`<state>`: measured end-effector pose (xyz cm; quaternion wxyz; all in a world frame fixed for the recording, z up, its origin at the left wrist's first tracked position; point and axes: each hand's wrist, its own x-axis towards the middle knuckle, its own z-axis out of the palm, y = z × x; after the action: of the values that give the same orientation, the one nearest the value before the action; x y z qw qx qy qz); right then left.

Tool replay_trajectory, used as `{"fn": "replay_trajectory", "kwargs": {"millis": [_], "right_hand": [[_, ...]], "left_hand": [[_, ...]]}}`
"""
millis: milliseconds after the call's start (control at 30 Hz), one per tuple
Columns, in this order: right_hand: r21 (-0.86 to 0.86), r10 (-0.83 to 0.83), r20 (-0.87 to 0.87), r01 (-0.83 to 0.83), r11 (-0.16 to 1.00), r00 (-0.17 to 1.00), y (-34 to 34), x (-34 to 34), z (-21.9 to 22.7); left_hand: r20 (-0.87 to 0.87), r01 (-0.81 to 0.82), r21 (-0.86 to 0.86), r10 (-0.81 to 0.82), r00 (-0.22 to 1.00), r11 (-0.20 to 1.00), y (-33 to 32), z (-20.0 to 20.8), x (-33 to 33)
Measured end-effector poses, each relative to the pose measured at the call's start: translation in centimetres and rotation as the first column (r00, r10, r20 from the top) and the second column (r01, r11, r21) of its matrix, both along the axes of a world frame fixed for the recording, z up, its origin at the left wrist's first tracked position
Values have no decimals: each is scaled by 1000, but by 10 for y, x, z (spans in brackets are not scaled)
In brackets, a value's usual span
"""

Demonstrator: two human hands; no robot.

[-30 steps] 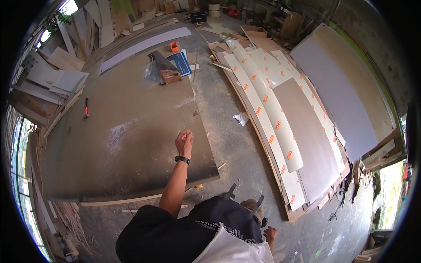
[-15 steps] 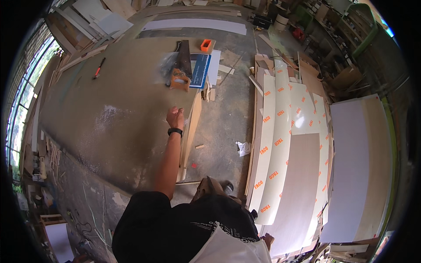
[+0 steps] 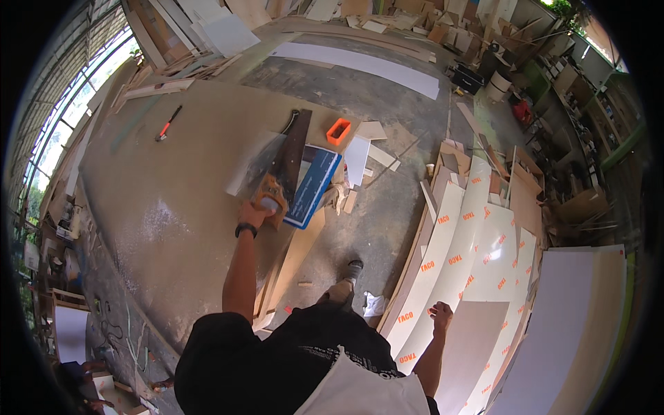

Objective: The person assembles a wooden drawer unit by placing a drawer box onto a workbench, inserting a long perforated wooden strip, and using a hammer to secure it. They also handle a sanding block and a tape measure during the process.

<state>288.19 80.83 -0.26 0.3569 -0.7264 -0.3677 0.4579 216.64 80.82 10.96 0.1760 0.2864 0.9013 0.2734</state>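
Note:
My left hand (image 3: 256, 214) is closed at the back of the wooden handle of a handsaw (image 3: 297, 142), fingers curled against the grip. The saw lies on the large brown worktop (image 3: 187, 159), its dark blade pointing away from me. Under and beside it are a blue flat package (image 3: 315, 188) and a blurry clear sheet (image 3: 252, 166). An orange open box (image 3: 338, 131) stands just beyond the package. My right hand (image 3: 440, 315) hangs out to the right, fingers loosely bent and apart, holding nothing, over the printed white sheets.
White sheets with orange print (image 3: 449, 252) form a long stack on my right. A slim red and black tool (image 3: 164, 131) lies on the worktop's far left. My foot (image 3: 354, 268) is on the floor between. Another person's limbs (image 3: 93, 370) show at the lower left.
My left hand has reached forward from the worktop's near edge to the saw handle. My right hand has swung up and forward from beside my body. The view has shifted.

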Motion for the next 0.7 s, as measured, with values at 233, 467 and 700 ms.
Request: {"fn": "replay_trajectory", "kwargs": {"millis": [233, 467, 700], "right_hand": [[-291, 396, 21, -374, 881, 918, 126, -28, -90], [-448, -39, 51, 57, 892, 998, 305, -29, -72], [-148, 7, 129, 12, 989, 992, 598, -37, -87]], "left_hand": [[285, -58, 23, 49, 957, 998, 18, 43, 3], [119, -149, 342, 115, 986, 928, 59, 162, 56], [221, -296, 744, 198, 955, 599, 275, 226, 130]]}}
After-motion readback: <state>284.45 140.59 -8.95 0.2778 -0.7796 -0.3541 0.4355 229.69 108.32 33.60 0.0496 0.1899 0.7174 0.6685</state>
